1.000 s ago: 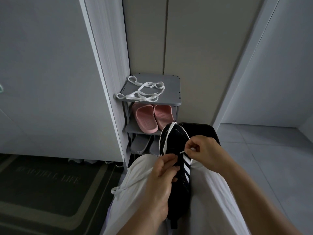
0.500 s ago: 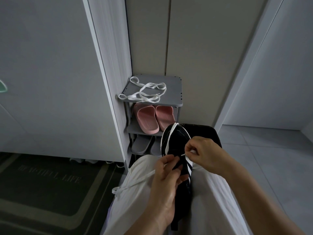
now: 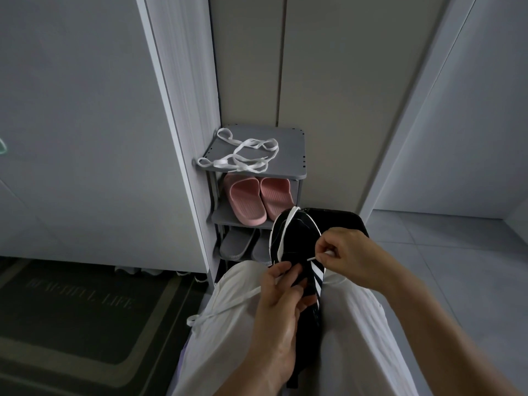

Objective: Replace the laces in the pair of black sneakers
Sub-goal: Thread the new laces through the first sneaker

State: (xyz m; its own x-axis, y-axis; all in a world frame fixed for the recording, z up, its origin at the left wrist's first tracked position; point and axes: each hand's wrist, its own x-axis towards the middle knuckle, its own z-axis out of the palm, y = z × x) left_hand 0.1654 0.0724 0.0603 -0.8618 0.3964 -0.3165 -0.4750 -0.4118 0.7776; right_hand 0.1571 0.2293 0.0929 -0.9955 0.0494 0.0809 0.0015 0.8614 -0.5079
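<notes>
A black sneaker (image 3: 291, 232) with white stripes and a white sole edge lies on my lap, toe pointing away. My left hand (image 3: 278, 298) grips its upper from the left, fingers curled over the lacing area. My right hand (image 3: 345, 254) pinches the end of a white lace (image 3: 310, 259) coming out of the sneaker's right side. Another stretch of the white lace (image 3: 225, 308) trails left over my thigh. A loose white lace (image 3: 245, 155) lies in loops on top of the grey shoe rack (image 3: 288, 167).
Pink slippers (image 3: 257, 198) sit on the rack's middle shelf, grey slippers (image 3: 237, 244) below. A black stool seat (image 3: 343, 218) shows behind the sneaker. A dark doormat (image 3: 71, 310) covers the floor at left; grey tiles (image 3: 443, 252) at right. A cabinet panel (image 3: 183, 110) stands left of the rack.
My right hand has drawn the lace end slightly up and to the right. The left hand has shifted a little on the sneaker's upper.
</notes>
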